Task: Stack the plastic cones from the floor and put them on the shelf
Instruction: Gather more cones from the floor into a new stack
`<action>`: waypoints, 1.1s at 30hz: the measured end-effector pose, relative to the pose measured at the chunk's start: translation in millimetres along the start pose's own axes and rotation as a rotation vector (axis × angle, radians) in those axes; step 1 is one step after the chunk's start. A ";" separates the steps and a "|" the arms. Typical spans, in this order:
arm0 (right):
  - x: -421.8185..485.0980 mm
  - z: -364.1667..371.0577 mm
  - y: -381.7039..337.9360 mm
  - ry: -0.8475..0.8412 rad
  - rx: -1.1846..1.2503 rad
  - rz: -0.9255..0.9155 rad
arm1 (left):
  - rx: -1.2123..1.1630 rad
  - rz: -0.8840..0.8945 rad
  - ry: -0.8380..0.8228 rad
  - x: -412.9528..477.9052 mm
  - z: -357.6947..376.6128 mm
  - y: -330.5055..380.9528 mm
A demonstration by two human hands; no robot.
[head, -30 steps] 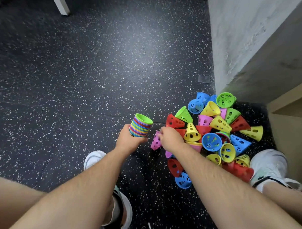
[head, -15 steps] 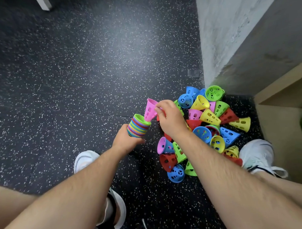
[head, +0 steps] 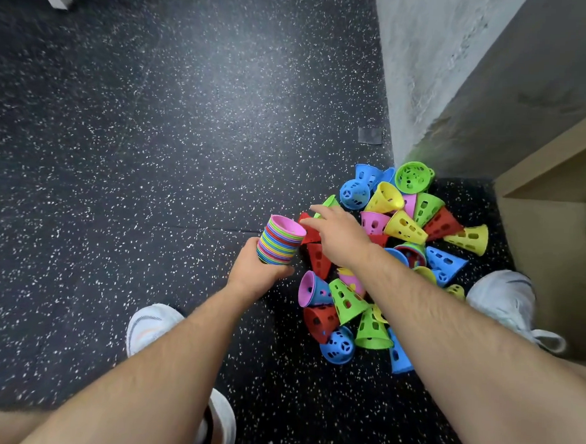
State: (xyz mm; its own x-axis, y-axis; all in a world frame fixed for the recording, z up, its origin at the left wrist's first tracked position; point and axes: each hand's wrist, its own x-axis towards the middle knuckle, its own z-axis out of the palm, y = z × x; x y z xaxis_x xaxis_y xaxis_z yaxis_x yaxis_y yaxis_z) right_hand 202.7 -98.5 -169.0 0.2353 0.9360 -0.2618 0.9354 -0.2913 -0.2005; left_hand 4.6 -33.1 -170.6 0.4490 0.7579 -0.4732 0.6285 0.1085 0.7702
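1. The stack of cones (head: 279,241), nested in many-coloured bands with a pink cone (head: 286,225) on top, sits in the left hand (head: 253,275). It is raised above the floor (head: 154,150), and its open mouth tilts up and away from the person.
2. The left hand is curled round the stack's narrow lower end and grips it from beneath, with the forearm reaching forward from the lower left.
3. The right hand (head: 342,238) is just beside the stack on its right, palm down and holding nothing. Its fingers are straight and slightly spread.
4. One right fingertip (head: 310,223) lies at the pink cone's rim. I cannot tell whether it touches.
5. The loose cones (head: 401,225) are heaped on the floor below and beyond the right hand. They are red, blue, green, yellow and pink, all pierced with holes, and most lie on their sides.
6. The heap sits where the floor meets the corner of the grey wall (head: 423,77), with the wooden shelf (head: 552,171) along its right edge.
7. A white shoe (head: 152,323) stands left of the heap, and another (head: 505,295) stands on its right beside the shelf.
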 end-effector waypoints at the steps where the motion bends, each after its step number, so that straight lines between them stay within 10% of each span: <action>1: 2.9 -0.6 0.2 0.015 -0.055 -0.031 | -0.001 -0.003 0.000 2.3 1.2 -1.1; 15: 2.4 -22.2 4.1 0.609 0.513 0.150 | 0.006 -0.030 0.017 18.4 7.1 2.5; 23: -20.5 -12.4 14.3 0.433 0.548 0.198 | 0.005 0.056 -0.004 33.2 31.0 28.1; 33: 27.5 -15.2 22.2 0.076 -0.135 0.140 | -0.019 0.000 -0.008 44.5 27.7 21.1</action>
State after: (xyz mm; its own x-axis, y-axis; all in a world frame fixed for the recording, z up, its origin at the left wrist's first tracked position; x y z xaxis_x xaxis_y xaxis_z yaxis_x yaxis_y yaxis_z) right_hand 234.0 -76.2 -166.3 0.3796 0.9021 -0.2052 0.9180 -0.3948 -0.0377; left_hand 55.4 -14.9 -187.3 0.4539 0.7530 -0.4764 0.6162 0.1209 0.7783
